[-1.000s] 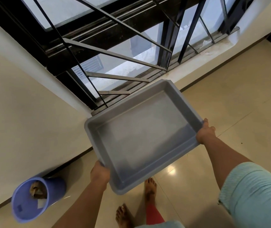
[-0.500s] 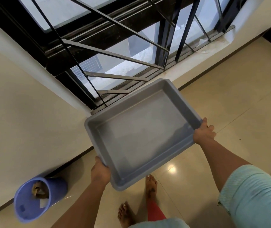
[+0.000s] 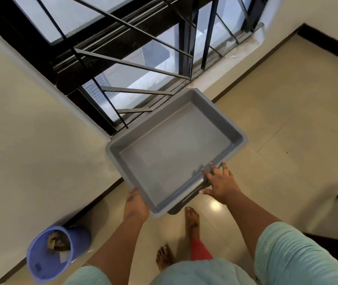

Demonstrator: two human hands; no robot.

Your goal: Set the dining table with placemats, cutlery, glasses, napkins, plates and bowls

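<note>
Right hand [image 3: 219, 183] has shifted from tray's [image 3: 176, 149] end to its near long rim, fingers spread flat; left hand [image 3: 135, 205] grips the corner. Tray held over floor: empty, rigid, likely light; hold by rims.

Clad in a pale mint-green top [image 3: 299, 258] of ribbed, crinkled fabric, short sleeves ending above the elbows. Red trouser leg [image 3: 200, 250] visible below the hem. Bare forearms, bare feet [image 3: 192, 221]. Dark smudge near the left hand [image 3: 135, 206] thumb.
</note>
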